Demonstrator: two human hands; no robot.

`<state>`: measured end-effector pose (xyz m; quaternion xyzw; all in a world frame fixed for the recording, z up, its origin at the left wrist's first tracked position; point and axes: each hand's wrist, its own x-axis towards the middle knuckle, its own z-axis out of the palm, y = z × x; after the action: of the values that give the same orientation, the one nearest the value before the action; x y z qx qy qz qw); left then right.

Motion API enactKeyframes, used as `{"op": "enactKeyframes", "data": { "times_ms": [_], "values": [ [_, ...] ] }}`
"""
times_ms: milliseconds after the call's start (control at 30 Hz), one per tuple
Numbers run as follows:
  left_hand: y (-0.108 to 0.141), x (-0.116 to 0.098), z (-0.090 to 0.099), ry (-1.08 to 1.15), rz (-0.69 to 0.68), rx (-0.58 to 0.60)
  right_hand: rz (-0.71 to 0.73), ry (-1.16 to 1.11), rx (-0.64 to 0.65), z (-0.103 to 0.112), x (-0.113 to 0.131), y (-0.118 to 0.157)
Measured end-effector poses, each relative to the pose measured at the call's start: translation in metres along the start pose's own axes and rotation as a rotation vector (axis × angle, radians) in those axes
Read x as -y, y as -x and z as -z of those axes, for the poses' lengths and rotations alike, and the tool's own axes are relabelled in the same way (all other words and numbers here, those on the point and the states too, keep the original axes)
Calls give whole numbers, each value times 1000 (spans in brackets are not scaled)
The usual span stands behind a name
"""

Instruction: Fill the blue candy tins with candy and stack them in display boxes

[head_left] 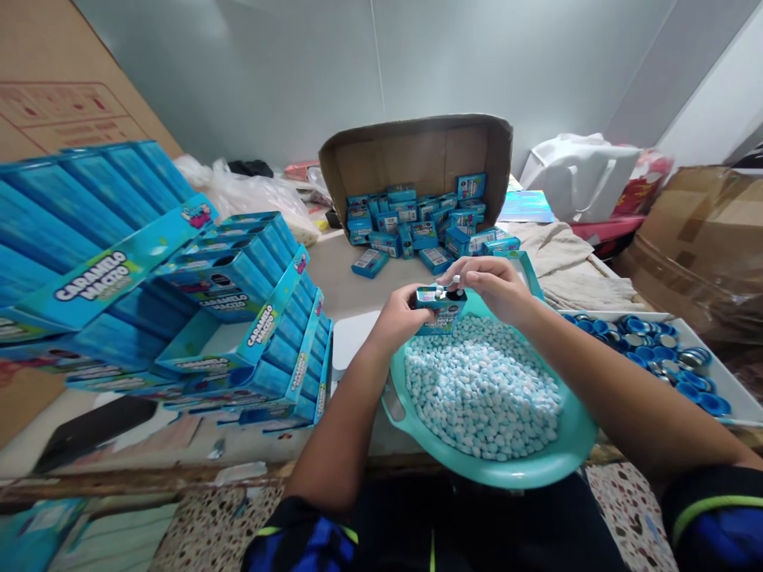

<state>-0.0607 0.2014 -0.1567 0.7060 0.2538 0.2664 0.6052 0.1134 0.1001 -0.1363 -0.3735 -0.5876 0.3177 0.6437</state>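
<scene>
Above the far side of a turquoise basin (513,474), my left hand (400,316) is closed around a small blue candy box (442,315), held upright with its open top facing up. White pieces show at the box's opening. Over that opening, my right hand (496,284) has its fingertips pinched, with a small white candy (456,280) at them. Below both hands, many pale blue and white candies (482,389) fill the basin.
Blue display trays (262,322) of boxes are stacked at left. Behind the basin, a cardboard carton (411,159) lies on its side with blue boxes (424,234) spilling out. A white tray (742,389) of blue and metallic round pieces (661,357) stands at right, near a large carton (697,238).
</scene>
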Motion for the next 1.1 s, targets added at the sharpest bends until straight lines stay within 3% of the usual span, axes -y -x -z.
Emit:
{"op": "enactKeyframes", "data": {
  "times_ms": [267,467,867,1100],
  "values": [
    [-1,1,2,-41,6,-16,41,108,47,-3,2,1],
    [-1,-1,0,-9,1,-24,75,39,38,-3,1,2],
    [2,-10,-4,-2,30,-39,12,-25,25,-2,1,3],
    [0,1,1,-71,-12,-17,78,216,-124,-6,3,4]
  ]
}}
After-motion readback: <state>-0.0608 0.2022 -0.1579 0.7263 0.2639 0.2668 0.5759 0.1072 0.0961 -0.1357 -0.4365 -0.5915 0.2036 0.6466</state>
